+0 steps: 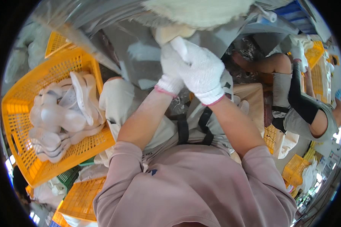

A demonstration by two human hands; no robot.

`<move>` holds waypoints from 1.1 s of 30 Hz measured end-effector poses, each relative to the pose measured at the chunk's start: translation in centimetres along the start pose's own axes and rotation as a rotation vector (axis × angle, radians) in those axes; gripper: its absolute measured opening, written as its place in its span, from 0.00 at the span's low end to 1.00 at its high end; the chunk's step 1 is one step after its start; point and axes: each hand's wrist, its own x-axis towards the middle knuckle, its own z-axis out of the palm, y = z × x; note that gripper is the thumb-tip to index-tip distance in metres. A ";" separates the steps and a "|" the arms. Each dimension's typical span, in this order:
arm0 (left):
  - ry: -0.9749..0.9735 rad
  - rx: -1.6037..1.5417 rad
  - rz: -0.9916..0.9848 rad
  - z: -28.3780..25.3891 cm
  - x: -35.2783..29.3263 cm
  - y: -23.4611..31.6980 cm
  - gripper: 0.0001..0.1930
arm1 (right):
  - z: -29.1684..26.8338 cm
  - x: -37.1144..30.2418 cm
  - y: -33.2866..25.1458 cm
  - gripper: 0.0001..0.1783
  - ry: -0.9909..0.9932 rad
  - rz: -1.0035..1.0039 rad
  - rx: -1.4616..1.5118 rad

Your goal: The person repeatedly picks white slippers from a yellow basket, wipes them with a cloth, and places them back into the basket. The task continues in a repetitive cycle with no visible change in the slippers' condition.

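Note:
Both my hands wear white knit gloves with pink cuffs and are pressed together at the upper middle. My left hand (172,64) and my right hand (204,70) are closed around a pale cream shoe-like piece (174,33), mostly covered by the gloves. Its exposed rounded end lies against or just under the shaggy edge of a large cream buffing wheel (201,13); I cannot tell whether they touch. On my left, a yellow plastic crate (17,130) holds a heap of white clogs (60,117).
Grey sheet-metal housing (129,49) surrounds the wheel. More yellow crates (83,198) stand at the lower left. To my right another person (307,102) sits close by, gloved, with one bent leg near the machine. A further yellow crate (294,169) is at the right.

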 end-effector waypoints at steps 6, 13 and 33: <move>0.065 -0.441 -0.092 -0.7 1.1 1.4 0.18 | -3.0 4.7 -3.8 0.12 -0.415 0.194 0.049; -0.013 -1.494 -0.786 -1.1 3.5 -1.0 0.20 | -5.1 4.1 -4.2 0.31 -0.693 0.428 0.486; -0.055 -1.426 -0.807 -2.8 3.8 -3.7 0.21 | -3.8 2.3 -3.5 0.32 -0.388 0.161 0.074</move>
